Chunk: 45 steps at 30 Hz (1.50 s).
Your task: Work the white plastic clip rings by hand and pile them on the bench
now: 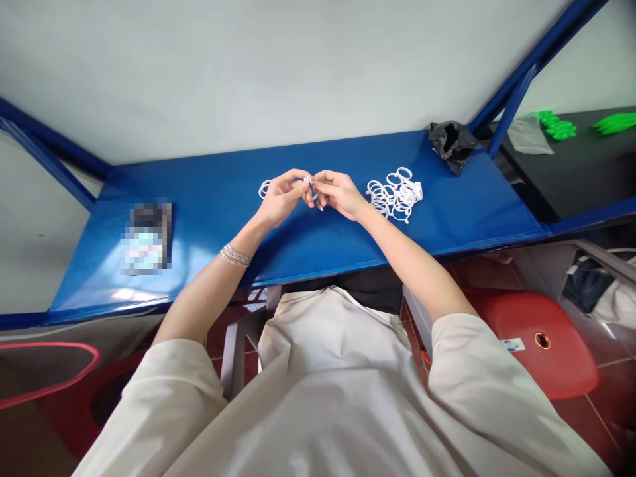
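Observation:
Above the middle of the blue table, my left hand [284, 201] and my right hand [338, 193] meet at the fingertips. Between them is a small white plastic ring [315, 193], pinched by the fingers of both hands and partly hidden by them. Another white ring [264, 189] lies on the table just behind my left hand. To the right of my right hand sits a loose heap of white rings [395, 195], several of them overlapping, with small tabs on their rims.
The blue table [209, 192] backs onto a pale wall. A crumpled black plastic bag [452, 144] stands at its far right corner, and a blurred-out flat object [147, 238] lies at left. Green items [557, 126] rest on a dark table beyond. A red stool [541, 344] is at right.

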Each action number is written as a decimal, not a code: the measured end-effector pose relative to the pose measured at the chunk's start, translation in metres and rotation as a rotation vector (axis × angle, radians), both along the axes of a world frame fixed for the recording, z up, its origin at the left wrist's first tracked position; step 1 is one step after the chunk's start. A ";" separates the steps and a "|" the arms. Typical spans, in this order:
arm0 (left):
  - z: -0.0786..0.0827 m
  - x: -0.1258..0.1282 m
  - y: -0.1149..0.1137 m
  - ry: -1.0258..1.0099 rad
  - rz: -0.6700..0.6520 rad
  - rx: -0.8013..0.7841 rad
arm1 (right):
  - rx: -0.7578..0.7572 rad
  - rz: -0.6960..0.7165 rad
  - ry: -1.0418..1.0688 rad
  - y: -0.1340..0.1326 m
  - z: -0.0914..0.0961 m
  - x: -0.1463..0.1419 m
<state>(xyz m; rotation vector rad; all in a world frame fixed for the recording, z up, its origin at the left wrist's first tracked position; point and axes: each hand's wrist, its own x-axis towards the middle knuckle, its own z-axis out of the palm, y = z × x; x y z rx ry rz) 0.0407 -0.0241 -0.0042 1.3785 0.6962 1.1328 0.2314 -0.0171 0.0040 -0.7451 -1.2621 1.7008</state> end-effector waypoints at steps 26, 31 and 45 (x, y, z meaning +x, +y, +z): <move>-0.011 -0.005 0.013 0.229 0.211 -0.061 | 0.585 -0.350 -0.741 0.015 -0.013 0.018; -0.006 -0.002 0.010 0.322 0.225 -0.074 | 0.679 -0.521 -0.762 0.036 -0.017 0.044; 0.008 0.001 -0.005 0.300 0.169 -0.145 | 0.633 -0.547 -0.848 0.038 -0.020 0.047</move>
